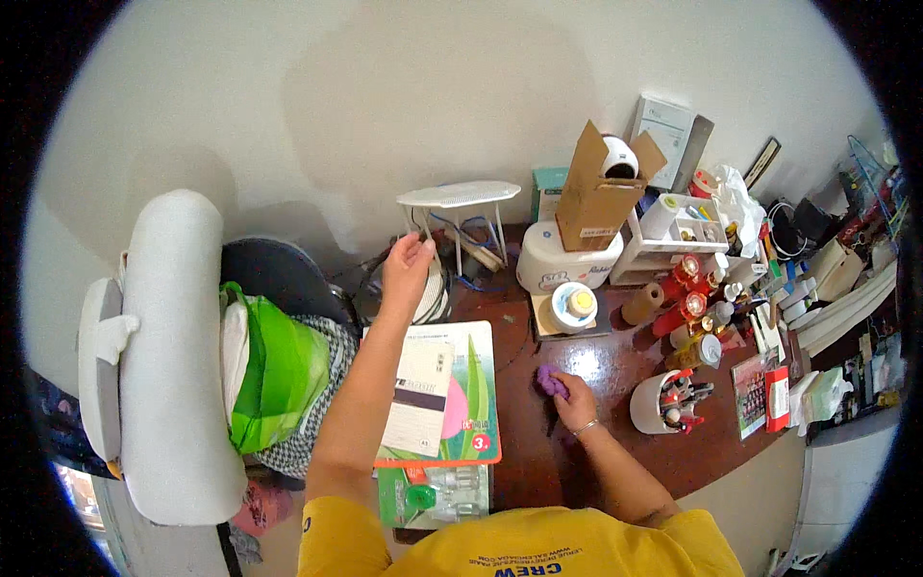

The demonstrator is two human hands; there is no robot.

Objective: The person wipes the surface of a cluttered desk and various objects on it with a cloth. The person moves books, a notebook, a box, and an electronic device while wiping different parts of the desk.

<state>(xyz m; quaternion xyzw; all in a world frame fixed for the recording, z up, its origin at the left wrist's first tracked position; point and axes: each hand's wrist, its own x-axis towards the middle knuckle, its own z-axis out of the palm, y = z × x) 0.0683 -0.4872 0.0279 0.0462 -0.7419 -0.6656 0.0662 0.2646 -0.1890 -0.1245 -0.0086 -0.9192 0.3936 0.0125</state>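
My left hand [409, 267] reaches up to the white router [461, 195], which stands on leg-like antennas. Its fingers are bent together at the lower end of the left antennas; whether they grip one is hidden. A white coil [433, 296] lies just behind this hand. Over the dark red tabletop [538, 447], my right hand [577, 404] is closed on a bunched purple cloth [551, 381]. Below my left forearm lie a green and pink book [476, 385] with a cream notebook [419, 404] on it, and a pack of clear bulb-like items [452, 495].
Right of the cloth stands a white cup of pens [654, 404]. Behind are stacked round containers [574, 306], a white box [567, 260] bearing an open carton [598, 197], and several bottles [687, 298]. At left are a green bag [279, 375] and a large white padded object [178, 356].
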